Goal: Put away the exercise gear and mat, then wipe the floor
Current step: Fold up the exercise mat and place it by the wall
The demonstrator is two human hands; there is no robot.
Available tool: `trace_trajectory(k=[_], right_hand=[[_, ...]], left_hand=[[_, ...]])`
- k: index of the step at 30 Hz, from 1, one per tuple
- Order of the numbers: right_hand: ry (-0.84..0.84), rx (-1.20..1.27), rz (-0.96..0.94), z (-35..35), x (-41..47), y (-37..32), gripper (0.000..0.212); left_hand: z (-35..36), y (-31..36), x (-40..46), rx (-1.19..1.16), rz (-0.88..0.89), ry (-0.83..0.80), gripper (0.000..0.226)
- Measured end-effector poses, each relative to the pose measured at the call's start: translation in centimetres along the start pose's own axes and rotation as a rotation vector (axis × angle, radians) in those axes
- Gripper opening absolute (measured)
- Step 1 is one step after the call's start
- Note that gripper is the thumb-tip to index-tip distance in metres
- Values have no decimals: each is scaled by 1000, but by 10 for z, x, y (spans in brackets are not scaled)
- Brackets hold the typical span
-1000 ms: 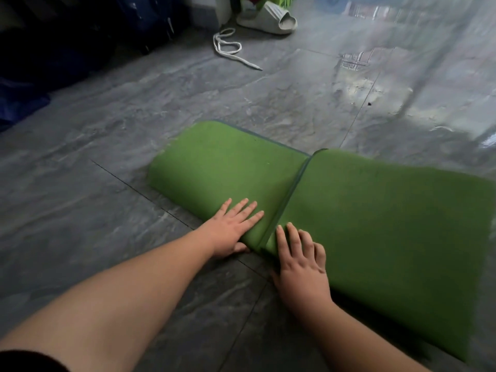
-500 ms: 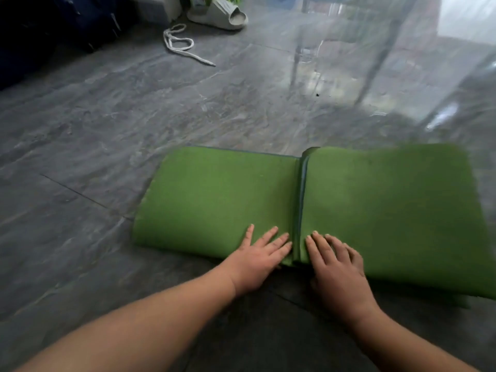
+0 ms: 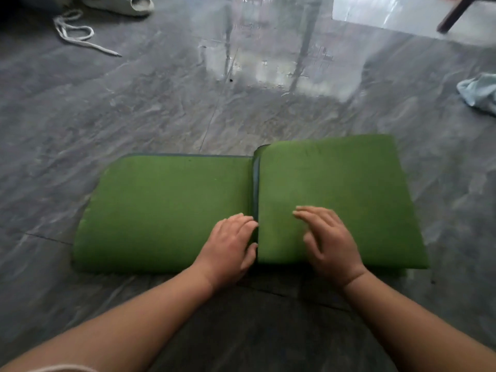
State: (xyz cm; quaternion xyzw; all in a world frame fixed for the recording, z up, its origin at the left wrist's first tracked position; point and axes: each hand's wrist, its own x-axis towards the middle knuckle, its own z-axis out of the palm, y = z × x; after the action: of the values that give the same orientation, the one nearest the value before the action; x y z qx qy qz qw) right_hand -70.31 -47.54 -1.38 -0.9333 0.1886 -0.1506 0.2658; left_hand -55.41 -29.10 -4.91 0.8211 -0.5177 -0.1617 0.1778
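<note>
The grey stone-patterned floor [image 3: 134,111] spreads out on every side of the hands and shines with reflections far ahead of them. On it, directly under and around both hands, lies the green mat [image 3: 166,208], folded into two flat halves that meet at a dark seam running away from the person between the hands. The left hand [image 3: 228,248] rests palm down on the left half, fingers loosely spread and uncurled, its fingertips and thumb touching the seam. The right hand [image 3: 330,242] lies flat on the right half just beside the seam, fingers extended and slightly blurred, grasping nothing. Far to the right of the right hand sits a crumpled pale blue cloth [image 3: 480,92]. Well ahead and left of the left hand are a pale slipper [image 3: 126,2] and, near it, a looped white cord [image 3: 75,33].
</note>
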Motion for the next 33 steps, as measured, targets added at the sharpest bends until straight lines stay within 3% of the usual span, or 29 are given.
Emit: trace_trajectory(k=[3, 5, 7, 9, 15, 22, 24, 26, 28, 29, 33], right_hand=[[135, -266, 179, -46, 23, 48, 54], [-13, -409, 421, -63, 23, 78, 64], [-227, -468, 551, -63, 16, 102, 71], [-336, -477, 546, -53, 7, 112, 74], [-397, -530, 436, -15, -10, 113, 79], [-442, -563, 472, -8, -5, 111, 77], [-311, -552, 375, -8, -8, 96, 70], [-236, -417, 82, -3, -19, 73, 64], [-335, -392, -247, 14, -39, 45, 62], [-399, -433, -318, 24, -47, 31, 65], [-572, -592, -210, 55, -54, 11, 97]], left_hand=[[-17, 39, 45, -44, -43, 10, 74], [-28, 62, 73, -8, -139, -23, 79], [-32, 82, 95, 75, -215, -4, 71], [-23, 99, 112, 147, -195, -54, 70], [32, 91, 115, 314, -165, -269, 63], [44, 75, 105, 295, -108, -207, 61], [33, 66, 92, 214, -64, -165, 58], [26, 46, 65, 196, -17, -118, 58], [22, 17, 29, 215, 22, -86, 61], [22, 0, 11, 227, 29, -87, 62], [16, -56, -42, 276, 7, -145, 67]])
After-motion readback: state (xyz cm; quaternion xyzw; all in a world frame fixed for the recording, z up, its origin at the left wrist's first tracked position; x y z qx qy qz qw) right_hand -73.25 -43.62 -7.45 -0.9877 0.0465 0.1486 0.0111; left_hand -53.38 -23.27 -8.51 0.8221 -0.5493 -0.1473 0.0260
